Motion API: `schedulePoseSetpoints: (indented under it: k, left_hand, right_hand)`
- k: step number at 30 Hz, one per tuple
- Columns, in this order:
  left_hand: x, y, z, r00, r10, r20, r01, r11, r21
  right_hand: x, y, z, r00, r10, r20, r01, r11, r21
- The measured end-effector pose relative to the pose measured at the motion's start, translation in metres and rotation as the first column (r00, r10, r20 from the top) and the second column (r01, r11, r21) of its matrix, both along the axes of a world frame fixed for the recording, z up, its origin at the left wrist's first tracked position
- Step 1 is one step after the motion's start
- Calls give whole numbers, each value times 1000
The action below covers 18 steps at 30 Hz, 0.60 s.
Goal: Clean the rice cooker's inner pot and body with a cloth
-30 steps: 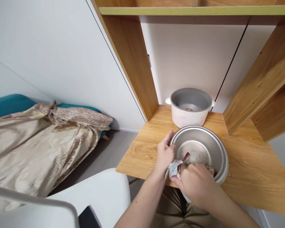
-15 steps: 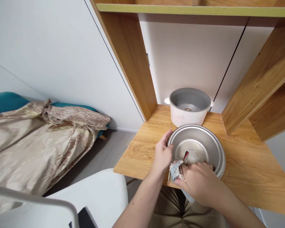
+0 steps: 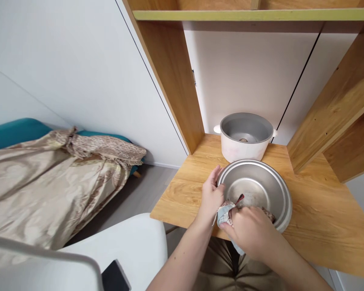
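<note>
Desk (image 3: 176, 202): left hand (image 3: 212, 196) grips bowl (image 3: 255, 188) by nine-o'clock rim, likeliest firm hold; right hand (image 3: 252, 231) clutches half-hidden, seemingly soft cloth (image 3: 225, 212).

- Nudged the basin (image 3: 268, 184) very slightly toward the pot (image 3: 242, 151) since a second ago.
- Shifted the right hand (image 3: 252, 228) a touch rightward with the cloth (image 3: 224, 213).
- Turned the red tag (image 3: 240, 197) to show narrower and darker.

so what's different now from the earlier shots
Barely anything: the view sways slightly, with no clear shift of anything else, and nothing was taken hold of or let go. The left hand stays on the rim of the metal bowl, the right hand keeps the cloth, and the white pot stays behind.
</note>
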<state>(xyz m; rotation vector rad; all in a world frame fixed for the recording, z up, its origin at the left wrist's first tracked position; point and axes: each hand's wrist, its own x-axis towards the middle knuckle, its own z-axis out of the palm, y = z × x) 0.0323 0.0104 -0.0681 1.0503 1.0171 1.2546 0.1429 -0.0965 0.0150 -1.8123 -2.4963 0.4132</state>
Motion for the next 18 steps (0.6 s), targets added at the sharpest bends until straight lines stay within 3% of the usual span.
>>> schedulePoseSetpoints:
  k: [8,18]
  left_hand:
    - [-2,-2,4,1000,-12,-6,12,999,40]
    - [3,-1,-2,999,25,27,-25,1000,14]
  right_hand:
    - [24,-14,-3,994,96,55,-99,994,56]
    - [-4,3,3,1000,-5,9,5,999,-36]
